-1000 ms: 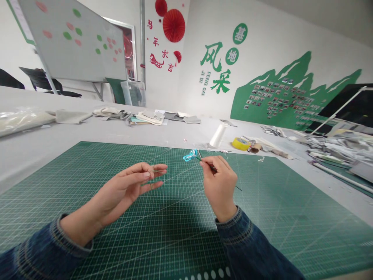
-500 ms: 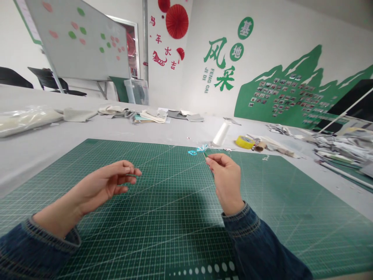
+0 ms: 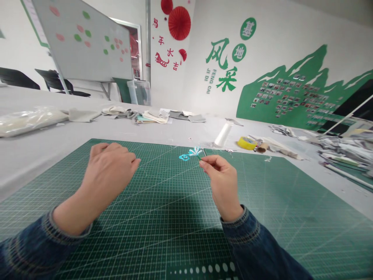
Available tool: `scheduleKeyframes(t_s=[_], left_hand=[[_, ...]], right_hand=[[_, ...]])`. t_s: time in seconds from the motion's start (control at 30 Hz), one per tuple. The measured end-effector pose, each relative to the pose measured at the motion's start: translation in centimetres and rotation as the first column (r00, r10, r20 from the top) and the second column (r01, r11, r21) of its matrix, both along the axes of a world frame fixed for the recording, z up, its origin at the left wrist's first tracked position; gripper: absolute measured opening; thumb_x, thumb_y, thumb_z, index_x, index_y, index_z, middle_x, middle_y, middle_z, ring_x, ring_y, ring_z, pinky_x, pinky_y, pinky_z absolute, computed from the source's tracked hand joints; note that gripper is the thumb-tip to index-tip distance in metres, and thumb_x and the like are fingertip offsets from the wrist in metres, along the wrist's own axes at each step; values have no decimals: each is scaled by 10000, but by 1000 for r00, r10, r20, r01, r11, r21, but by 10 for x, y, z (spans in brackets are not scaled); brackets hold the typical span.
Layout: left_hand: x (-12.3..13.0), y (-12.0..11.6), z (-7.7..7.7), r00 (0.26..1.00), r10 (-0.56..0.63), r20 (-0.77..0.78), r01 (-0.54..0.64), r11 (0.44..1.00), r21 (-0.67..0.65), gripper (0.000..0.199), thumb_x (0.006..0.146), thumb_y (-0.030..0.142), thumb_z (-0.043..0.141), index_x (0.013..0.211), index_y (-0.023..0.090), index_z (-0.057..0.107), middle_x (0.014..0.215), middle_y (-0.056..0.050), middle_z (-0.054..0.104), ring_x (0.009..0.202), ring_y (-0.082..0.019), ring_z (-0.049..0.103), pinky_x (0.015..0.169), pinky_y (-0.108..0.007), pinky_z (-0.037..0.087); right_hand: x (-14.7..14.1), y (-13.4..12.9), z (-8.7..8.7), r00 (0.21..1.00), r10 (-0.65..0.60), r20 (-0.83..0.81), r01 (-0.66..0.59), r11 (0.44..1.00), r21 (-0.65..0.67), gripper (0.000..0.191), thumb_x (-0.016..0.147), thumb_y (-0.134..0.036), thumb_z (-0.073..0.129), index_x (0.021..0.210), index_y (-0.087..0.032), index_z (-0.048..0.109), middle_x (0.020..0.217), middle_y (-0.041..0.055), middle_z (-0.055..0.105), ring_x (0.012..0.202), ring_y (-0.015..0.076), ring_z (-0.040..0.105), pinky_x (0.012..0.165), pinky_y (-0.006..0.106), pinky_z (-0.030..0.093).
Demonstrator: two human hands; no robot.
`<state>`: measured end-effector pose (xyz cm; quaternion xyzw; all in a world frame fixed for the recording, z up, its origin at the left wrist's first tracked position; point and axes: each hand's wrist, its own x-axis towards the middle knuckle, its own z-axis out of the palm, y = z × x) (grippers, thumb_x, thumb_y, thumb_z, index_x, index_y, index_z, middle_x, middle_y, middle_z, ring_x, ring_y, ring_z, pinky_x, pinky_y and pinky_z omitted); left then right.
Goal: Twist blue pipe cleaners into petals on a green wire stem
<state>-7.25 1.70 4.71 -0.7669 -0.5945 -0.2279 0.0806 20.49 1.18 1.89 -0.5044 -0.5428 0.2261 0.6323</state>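
My right hand pinches the thin green stem of a small blue-and-white beaded flower between thumb and forefinger. The flower points up and left, past the fingertips, with a bright blue loop at its left side. My left hand hovers over the left part of the green cutting mat, back toward me. Its fingers curl in with the thumb close to the forefinger; most fingertips are hidden, and nothing shows in it. A gap of mat separates this hand from the flower.
Behind the mat's far edge stand a white thread cone, a roll of yellow tape and a cardboard tube. Folded cloth lies along the back of the table. A plastic-wrapped bundle is at left, piled fabric at right.
My left hand has turned its back toward me, and its loosely spread fingers have curled in. My right hand has shifted slightly left with the flower, which now tilts further left.
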Motion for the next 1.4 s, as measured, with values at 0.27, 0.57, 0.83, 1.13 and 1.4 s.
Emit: scheduleKeyframes(t_s=[0.27, 0.57, 0.83, 1.13, 1.4], left_hand=[[39, 10, -6, 970, 29, -243, -5, 995, 96, 326, 918, 272, 431, 836, 188, 735, 951, -125, 701, 1139, -347, 557, 1097, -584, 219], [-9, 26, -9, 975, 179, -133, -183, 983, -21, 339, 860, 367, 500, 1033, 173, 718, 1174, -184, 638, 991, -389, 614, 863, -545, 444], [61, 3, -13, 709, -130, 693, 388, 893, -229, 208, 845, 360, 573, 937, 233, 711, 1035, -53, 713, 974, -239, 638, 866, -362, 481], [114, -9, -43, -111, 374, 921, 720, 669, -185, 272, 884, 360, 513, 918, 131, 655, 688, -44, 671, 807, -180, 661, 911, -352, 476], [100, -5, -52, 157, 612, 775, 812, 366, -454, 172, 822, 324, 586, 808, 154, 563, 496, 120, 233, 399, -34, 139, 390, -181, 61]], right_hand=[[-2, -5, 5, 999, 11, 34, -10, 1000, -25, 12, 765, -223, 716, 775, -229, 715, 710, -26, 667, 675, 140, 576, 646, 294, 432], [-1, -7, 8, 1000, 19, 19, -19, 1000, -19, 12, 761, -224, 719, 771, -231, 715, 715, -22, 670, 681, 143, 573, 654, 300, 429], [-8, -5, 1, 977, 134, -164, -150, 985, -89, 46, 738, -232, 741, 772, -224, 711, 682, -18, 649, 643, 130, 528, 595, 276, 394], [-18, -11, 3, 974, 191, -126, -205, 972, -114, 21, 742, -206, 710, 756, -220, 701, 687, -17, 655, 657, 142, 561, 630, 288, 427], [-26, -14, 5, 985, 171, 38, -164, 976, -143, 34, 749, -190, 688, 741, -222, 698, 708, -14, 675, 690, 158, 591, 666, 302, 448]])
